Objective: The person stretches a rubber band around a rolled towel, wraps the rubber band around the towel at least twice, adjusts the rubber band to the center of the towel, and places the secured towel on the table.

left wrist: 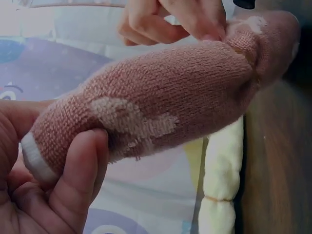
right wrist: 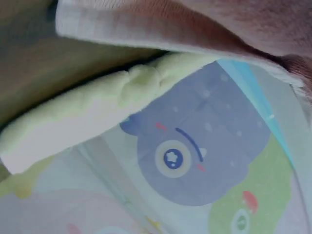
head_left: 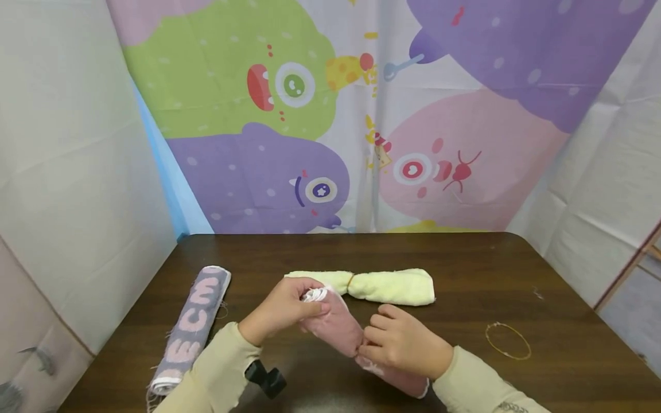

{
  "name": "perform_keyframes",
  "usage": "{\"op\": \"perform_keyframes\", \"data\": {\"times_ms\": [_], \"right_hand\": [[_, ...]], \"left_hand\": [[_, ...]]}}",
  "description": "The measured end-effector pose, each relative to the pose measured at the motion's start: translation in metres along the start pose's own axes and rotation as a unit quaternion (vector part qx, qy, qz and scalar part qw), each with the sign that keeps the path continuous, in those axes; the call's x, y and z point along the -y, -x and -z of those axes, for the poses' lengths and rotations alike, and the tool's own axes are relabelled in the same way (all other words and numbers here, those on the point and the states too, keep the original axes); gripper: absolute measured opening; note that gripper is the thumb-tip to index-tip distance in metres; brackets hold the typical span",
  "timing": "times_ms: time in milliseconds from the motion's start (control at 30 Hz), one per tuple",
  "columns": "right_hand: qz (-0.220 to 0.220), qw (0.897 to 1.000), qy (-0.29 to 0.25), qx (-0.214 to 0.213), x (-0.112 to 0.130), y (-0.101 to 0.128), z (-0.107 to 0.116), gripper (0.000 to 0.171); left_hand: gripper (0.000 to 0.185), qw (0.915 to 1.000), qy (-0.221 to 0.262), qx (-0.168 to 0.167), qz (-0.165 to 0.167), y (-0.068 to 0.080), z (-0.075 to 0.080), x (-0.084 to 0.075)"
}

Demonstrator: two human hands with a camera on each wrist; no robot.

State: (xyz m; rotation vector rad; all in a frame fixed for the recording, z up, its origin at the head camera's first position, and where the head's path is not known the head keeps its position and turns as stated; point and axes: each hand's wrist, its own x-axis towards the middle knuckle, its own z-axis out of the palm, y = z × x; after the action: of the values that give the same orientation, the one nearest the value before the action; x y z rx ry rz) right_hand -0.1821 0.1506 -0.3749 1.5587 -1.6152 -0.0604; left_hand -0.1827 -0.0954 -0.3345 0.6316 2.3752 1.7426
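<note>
A rolled pink towel lies slanted just above the dark wooden table, held by both hands. My left hand grips its upper-left end, where a white hem shows. My right hand pinches the roll near its middle. In the left wrist view the pink towel fills the frame, with my left thumb curled under its end and the right hand's fingers on top. The right wrist view shows the pink towel's edge from below.
Just behind the hands lies a yellow towel roll tied with a rubber band. A grey-purple rolled towel with pink letters lies at the left. A loose rubber band lies on the table at the right. Cartoon-print curtains hang behind.
</note>
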Motion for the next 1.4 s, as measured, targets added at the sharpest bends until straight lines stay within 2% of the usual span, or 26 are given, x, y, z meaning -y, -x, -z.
{"op": "perform_keyframes", "data": {"times_ms": [100,167,333,467,567,800,1100,1300,1400], "right_hand": [[0.03,0.998,0.037,0.033,0.001,-0.005,0.005,0.031],[0.034,0.997,0.047,0.05,0.002,-0.008,0.007,0.024],[0.016,0.994,0.049,0.1,0.002,-0.013,0.009,0.012],[-0.003,0.991,0.052,0.12,0.001,-0.013,0.008,0.017],[-0.011,0.992,0.055,0.117,-0.001,-0.013,0.007,0.02],[0.002,0.992,0.065,0.113,-0.004,-0.012,0.003,0.018],[-0.031,0.995,0.016,0.092,-0.005,-0.011,0.002,0.019],[-0.068,0.996,0.001,0.049,-0.003,0.001,-0.003,0.014],[-0.114,0.993,-0.023,0.023,-0.004,0.01,-0.006,0.017]], "left_hand": [[0.026,0.9999,0.008,0.006,0.011,-0.001,-0.002,-0.001],[0.025,0.9999,0.002,0.007,0.01,-0.002,-0.003,-0.002],[0.024,1.0,-0.004,0.008,0.001,-0.003,-0.007,-0.006],[0.023,0.9999,0.0,0.016,-0.003,-0.003,-0.007,-0.007],[0.023,0.9998,-0.002,0.017,-0.007,-0.004,-0.005,-0.007],[0.023,0.9999,0.0,0.014,-0.008,-0.005,-0.001,-0.006],[0.021,0.9963,-0.073,-0.035,-0.03,-0.001,0.017,-0.006],[0.024,0.9983,-0.04,-0.027,-0.033,-0.006,0.015,0.007],[0.025,0.9991,-0.016,-0.02,-0.032,-0.008,0.012,0.015]]}}
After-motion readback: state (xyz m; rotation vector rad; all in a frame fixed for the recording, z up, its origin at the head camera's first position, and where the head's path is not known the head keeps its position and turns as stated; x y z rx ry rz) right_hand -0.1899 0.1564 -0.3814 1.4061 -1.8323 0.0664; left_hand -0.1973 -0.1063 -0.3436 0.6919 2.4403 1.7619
